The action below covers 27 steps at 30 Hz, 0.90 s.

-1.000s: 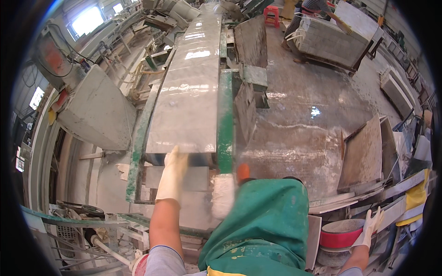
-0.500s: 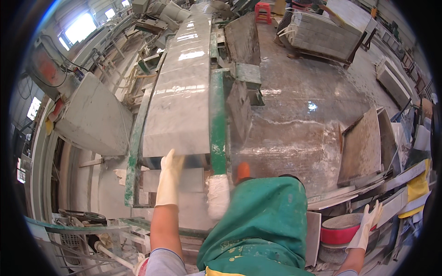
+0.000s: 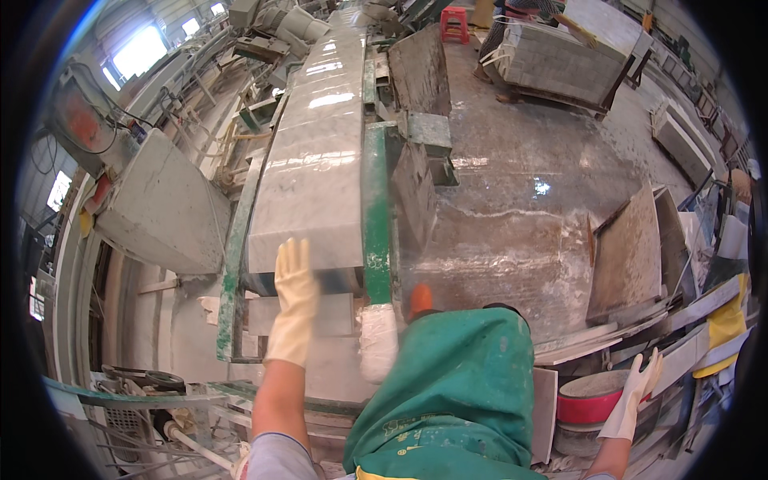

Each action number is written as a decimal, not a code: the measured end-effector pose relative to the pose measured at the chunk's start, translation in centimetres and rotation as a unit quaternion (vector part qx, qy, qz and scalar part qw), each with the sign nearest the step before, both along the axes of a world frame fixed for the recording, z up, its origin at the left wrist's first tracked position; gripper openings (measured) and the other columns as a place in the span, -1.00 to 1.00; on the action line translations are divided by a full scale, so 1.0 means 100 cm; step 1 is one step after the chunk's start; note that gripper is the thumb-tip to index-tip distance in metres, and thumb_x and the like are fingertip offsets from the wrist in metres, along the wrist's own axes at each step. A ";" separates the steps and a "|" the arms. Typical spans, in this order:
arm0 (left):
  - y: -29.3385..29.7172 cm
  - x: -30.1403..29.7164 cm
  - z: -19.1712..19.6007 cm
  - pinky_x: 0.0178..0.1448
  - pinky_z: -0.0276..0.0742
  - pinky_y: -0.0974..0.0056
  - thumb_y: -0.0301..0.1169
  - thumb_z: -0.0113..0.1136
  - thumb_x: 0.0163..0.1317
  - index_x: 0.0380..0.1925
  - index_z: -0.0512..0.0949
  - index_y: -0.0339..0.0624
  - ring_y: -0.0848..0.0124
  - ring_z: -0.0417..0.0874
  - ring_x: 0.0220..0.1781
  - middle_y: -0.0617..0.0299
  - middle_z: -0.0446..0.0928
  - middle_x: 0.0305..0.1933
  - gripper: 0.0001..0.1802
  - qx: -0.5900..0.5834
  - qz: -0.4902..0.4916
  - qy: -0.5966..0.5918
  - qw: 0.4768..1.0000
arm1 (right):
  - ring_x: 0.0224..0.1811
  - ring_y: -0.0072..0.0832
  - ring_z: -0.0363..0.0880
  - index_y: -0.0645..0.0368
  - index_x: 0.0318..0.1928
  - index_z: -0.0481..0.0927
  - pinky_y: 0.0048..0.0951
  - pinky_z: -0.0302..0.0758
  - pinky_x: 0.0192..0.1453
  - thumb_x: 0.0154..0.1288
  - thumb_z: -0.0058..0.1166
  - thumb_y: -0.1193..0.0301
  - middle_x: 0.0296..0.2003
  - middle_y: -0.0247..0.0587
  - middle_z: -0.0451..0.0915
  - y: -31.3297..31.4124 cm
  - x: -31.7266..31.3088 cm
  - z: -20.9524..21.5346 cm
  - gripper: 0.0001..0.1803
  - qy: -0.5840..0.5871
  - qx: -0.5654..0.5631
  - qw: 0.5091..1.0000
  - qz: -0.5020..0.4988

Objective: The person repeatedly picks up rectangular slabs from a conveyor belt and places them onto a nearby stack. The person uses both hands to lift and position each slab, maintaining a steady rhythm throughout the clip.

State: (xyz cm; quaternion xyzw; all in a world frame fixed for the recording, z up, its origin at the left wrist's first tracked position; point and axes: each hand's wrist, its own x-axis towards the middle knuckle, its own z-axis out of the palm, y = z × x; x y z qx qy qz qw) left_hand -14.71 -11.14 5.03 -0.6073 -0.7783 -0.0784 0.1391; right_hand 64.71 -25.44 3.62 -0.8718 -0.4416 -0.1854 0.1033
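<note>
Grey polished stone slab (image 3: 308,152) lies under our left hand (image 3: 292,304), fingers spread flat on its near end; our right hand (image 3: 632,396) hangs open, well apart.

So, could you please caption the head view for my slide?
Gloved left hand flat on a long stone slab's near end; right hand hangs open beside a red tub.

cream rubber gloves (image 3: 293,308), green stained apron (image 3: 456,396), grey short sleeve (image 3: 276,460)

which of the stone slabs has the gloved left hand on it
The long polished grey slab lying flat between the green rails: the left hand rests on its near end. The other slabs lean or are stacked away to the right.
</note>
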 end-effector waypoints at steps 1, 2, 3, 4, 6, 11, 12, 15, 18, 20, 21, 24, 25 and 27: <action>0.013 -0.005 0.002 0.58 0.04 0.06 -0.54 0.18 0.15 0.45 0.14 -0.01 0.10 0.11 0.56 0.05 0.17 0.51 -0.17 -0.034 -0.051 0.055 0.997 | 0.39 0.08 0.27 0.21 0.31 0.41 -0.09 0.17 0.47 0.37 0.09 0.23 0.32 0.18 0.35 0.001 0.004 -0.001 -0.43 0.002 0.030 1.000 0.008; 0.025 -0.008 0.005 0.60 0.01 0.04 -0.54 0.10 0.20 0.47 0.12 0.04 0.11 0.10 0.57 0.08 0.15 0.53 -0.20 -0.101 -0.088 0.106 0.985 | 0.38 0.07 0.29 0.23 0.30 0.41 -0.11 0.18 0.46 0.39 0.07 0.22 0.31 0.19 0.37 0.001 0.009 -0.002 -0.44 0.009 0.044 0.999 0.003; 0.033 -0.007 0.007 0.61 -0.03 0.02 -0.56 0.03 0.21 0.48 0.08 0.15 0.18 0.08 0.58 0.20 0.10 0.56 -0.18 -0.126 -0.107 0.108 0.980 | 0.37 0.07 0.30 0.25 0.29 0.41 -0.12 0.20 0.45 0.42 0.05 0.21 0.30 0.20 0.38 0.002 0.015 -0.004 -0.45 0.010 0.059 0.998 -0.001; 0.041 -0.006 0.010 0.61 -0.03 0.03 -0.57 0.04 0.20 0.49 0.08 0.17 0.19 0.07 0.59 0.22 0.09 0.57 -0.16 -0.157 -0.096 0.088 0.979 | 0.36 0.06 0.32 0.28 0.29 0.42 -0.14 0.22 0.44 0.44 0.02 0.19 0.28 0.21 0.40 0.002 0.022 -0.006 -0.46 0.001 0.079 0.997 0.002; 0.055 -0.003 0.017 0.61 -0.05 0.05 -0.58 0.06 0.17 0.49 0.07 0.21 0.21 0.06 0.59 0.26 0.05 0.58 -0.14 -0.219 -0.074 0.047 0.972 | 0.34 0.03 0.36 0.29 0.27 0.43 -0.16 0.24 0.43 0.46 -0.01 0.17 0.26 0.21 0.43 0.004 0.038 -0.010 -0.46 0.007 0.079 0.997 -0.024; 0.070 -0.009 0.032 0.63 -0.09 0.09 -0.75 0.01 0.05 0.50 0.04 0.24 0.18 -0.07 0.63 0.20 -0.04 0.61 0.00 -0.291 -0.058 -0.039 0.954 | 0.29 0.00 0.41 0.32 0.26 0.43 -0.18 0.28 0.39 0.49 -0.06 0.13 0.23 0.18 0.46 0.001 0.080 -0.012 -0.44 0.069 0.070 0.994 -0.051; 0.074 -0.010 0.033 0.64 -0.10 0.13 -0.75 0.08 -0.02 0.51 0.01 0.23 0.21 -0.08 0.63 0.21 -0.06 0.61 0.06 -0.301 -0.061 -0.045 0.951 | 0.29 -0.01 0.42 0.32 0.26 0.43 -0.18 0.29 0.39 0.48 -0.06 0.12 0.22 0.16 0.47 0.002 0.086 -0.011 -0.43 0.088 0.065 0.992 -0.060; 0.081 -0.013 0.036 0.64 -0.11 0.22 -0.75 0.23 -0.17 0.53 -0.05 0.21 0.28 -0.10 0.64 0.24 -0.10 0.63 0.21 -0.340 -0.039 -0.050 0.938 | 0.28 -0.03 0.42 0.31 0.27 0.43 -0.19 0.30 0.38 0.46 -0.04 0.09 0.22 0.13 0.48 0.006 0.091 -0.013 -0.41 -0.011 0.048 0.993 -0.103; 0.085 -0.013 0.036 0.64 -0.10 0.22 -0.74 0.29 -0.21 0.53 -0.04 0.20 0.28 -0.09 0.64 0.22 -0.09 0.62 0.25 -0.340 -0.034 -0.061 0.938 | 0.28 -0.05 0.43 0.30 0.30 0.40 -0.20 0.31 0.37 0.44 -0.04 0.06 0.21 0.12 0.49 0.007 0.082 -0.012 -0.37 -0.058 -0.002 0.989 -0.133; 0.083 -0.013 0.032 0.64 -0.09 0.22 -0.72 0.31 -0.22 0.52 -0.02 0.20 0.27 -0.08 0.64 0.22 -0.07 0.62 0.24 -0.329 -0.038 -0.056 0.942 | 0.30 -0.05 0.41 0.29 0.29 0.41 -0.21 0.31 0.37 0.43 -0.02 0.06 0.23 0.11 0.48 0.004 0.071 -0.010 -0.37 -0.027 -0.006 0.990 -0.137; 0.082 -0.014 0.029 0.64 -0.09 0.22 -0.72 0.31 -0.22 0.52 -0.01 0.19 0.26 -0.07 0.63 0.22 -0.06 0.62 0.24 -0.317 -0.042 -0.056 0.946 | 0.31 -0.05 0.40 0.29 0.29 0.41 -0.21 0.31 0.37 0.42 -0.01 0.07 0.24 0.11 0.47 0.005 0.068 -0.006 -0.37 -0.045 -0.001 0.990 -0.133; 0.080 -0.018 0.019 0.63 -0.09 0.21 -0.72 0.31 -0.23 0.52 0.01 0.19 0.24 -0.06 0.63 0.22 -0.04 0.61 0.23 -0.282 -0.051 -0.058 0.956 | 0.36 -0.10 0.35 0.14 0.33 0.40 -0.08 0.30 0.37 0.43 -0.05 0.01 0.30 -0.02 0.43 0.008 0.052 0.002 -0.38 -0.050 -0.039 0.984 -0.166; 0.080 -0.019 0.016 0.63 -0.09 0.20 -0.71 0.32 -0.24 0.52 0.01 0.19 0.24 -0.06 0.63 0.22 -0.04 0.61 0.23 -0.272 -0.056 -0.056 0.959 | 0.36 -0.12 0.35 0.09 0.34 0.39 0.01 0.29 0.35 0.44 -0.09 -0.02 0.31 -0.07 0.42 0.010 0.047 0.005 -0.37 -0.049 -0.035 0.983 -0.176; 0.081 -0.022 0.013 0.63 -0.09 0.18 -0.70 0.32 -0.24 0.52 0.02 0.19 0.24 -0.05 0.63 0.23 -0.03 0.61 0.23 -0.269 -0.054 -0.058 0.960 | 0.37 -0.17 0.34 0.01 0.36 0.38 0.18 0.28 0.32 0.45 -0.15 -0.08 0.32 -0.16 0.41 0.011 0.035 0.009 -0.37 -0.030 -0.051 0.972 -0.227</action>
